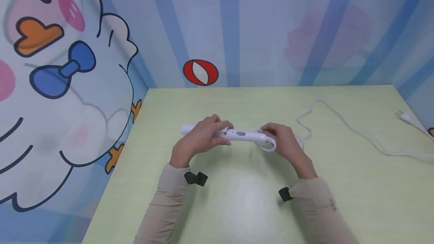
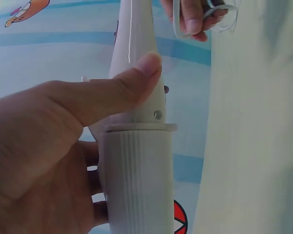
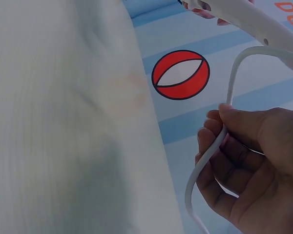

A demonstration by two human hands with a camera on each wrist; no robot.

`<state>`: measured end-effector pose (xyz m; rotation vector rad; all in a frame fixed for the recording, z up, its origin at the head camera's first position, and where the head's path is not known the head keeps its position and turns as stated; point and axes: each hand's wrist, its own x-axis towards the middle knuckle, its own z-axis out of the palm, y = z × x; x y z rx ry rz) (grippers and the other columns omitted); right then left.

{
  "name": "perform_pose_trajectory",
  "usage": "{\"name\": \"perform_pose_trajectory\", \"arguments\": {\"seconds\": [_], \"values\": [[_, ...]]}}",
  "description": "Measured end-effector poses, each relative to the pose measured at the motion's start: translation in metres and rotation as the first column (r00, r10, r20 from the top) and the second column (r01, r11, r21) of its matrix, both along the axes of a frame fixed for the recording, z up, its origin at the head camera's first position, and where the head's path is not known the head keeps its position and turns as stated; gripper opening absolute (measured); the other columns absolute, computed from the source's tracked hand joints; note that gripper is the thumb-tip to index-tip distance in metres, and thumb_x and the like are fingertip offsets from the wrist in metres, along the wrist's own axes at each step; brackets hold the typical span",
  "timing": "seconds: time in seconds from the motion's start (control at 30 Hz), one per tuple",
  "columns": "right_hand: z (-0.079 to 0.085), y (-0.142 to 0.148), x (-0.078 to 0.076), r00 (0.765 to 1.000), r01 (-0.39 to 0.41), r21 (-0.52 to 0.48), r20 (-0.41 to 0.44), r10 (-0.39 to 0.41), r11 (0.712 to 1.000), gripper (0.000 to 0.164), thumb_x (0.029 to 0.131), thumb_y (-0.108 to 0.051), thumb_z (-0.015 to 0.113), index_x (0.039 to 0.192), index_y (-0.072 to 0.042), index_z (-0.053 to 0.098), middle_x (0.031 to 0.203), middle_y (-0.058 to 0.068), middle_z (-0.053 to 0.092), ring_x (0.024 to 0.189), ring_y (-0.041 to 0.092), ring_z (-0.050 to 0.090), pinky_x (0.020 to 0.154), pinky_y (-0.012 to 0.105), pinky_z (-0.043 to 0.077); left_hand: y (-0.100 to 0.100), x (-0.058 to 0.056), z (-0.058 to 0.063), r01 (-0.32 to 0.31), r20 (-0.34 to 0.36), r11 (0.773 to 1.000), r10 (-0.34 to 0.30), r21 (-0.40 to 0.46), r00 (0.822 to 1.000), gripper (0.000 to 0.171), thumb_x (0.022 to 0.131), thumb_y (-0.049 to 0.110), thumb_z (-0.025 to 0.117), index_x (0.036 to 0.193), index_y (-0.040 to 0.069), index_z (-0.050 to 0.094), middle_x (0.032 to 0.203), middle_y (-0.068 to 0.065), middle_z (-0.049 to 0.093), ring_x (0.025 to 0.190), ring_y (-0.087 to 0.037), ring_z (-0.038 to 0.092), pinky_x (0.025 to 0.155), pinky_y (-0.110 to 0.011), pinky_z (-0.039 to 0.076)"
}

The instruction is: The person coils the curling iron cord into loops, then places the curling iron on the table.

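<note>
A white curling iron (image 1: pixel 249 136) with a grey button is held roughly level above the table. My left hand (image 1: pixel 205 135) grips it near the joint between handle and barrel. In the left wrist view the thumb lies across the handle (image 2: pixel 132 48), just above a collar and a ribbed white section (image 2: pixel 139 180); the other fingers are partly hidden behind it. My right hand (image 1: pixel 279 138) is at the handle's cord end. In the right wrist view this hand (image 3: pixel 254 161) pinches the white cord (image 3: pixel 198 170) between thumb and fingers, and the cord bends up toward the handle.
The rest of the cord (image 1: pixel 356 128) winds over the right side of the pale table (image 1: pixel 237 206), its plug (image 1: pixel 403 116) at the far right. A striped wall (image 1: pixel 261 29) stands behind, and a wall with a cartoon bird (image 1: pixel 84 123) rises on the left.
</note>
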<state>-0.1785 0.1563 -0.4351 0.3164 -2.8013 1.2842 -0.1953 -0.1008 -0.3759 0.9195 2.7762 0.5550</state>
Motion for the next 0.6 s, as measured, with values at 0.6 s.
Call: {"name": "perform_pose_trajectory", "arguments": {"seconds": [0.6], "values": [[0.041, 0.004, -0.007, 0.986, -0.062, 0.125, -0.144, 0.08, 0.99, 0.018, 0.093, -0.018, 0.056, 0.1, -0.005, 0.065, 0.085, 0.006, 0.062, 0.072, 0.018, 0.056, 0.066, 0.035, 0.045, 0.012, 0.007, -0.001, -0.024, 0.18, 0.994, 0.043, -0.107, 0.983, 0.037, 0.083, 0.036, 0.067, 0.116, 0.028, 0.052, 0.097, 0.007, 0.057, 0.082, -0.013, 0.053, 0.071, -0.031, 0.042]]}}
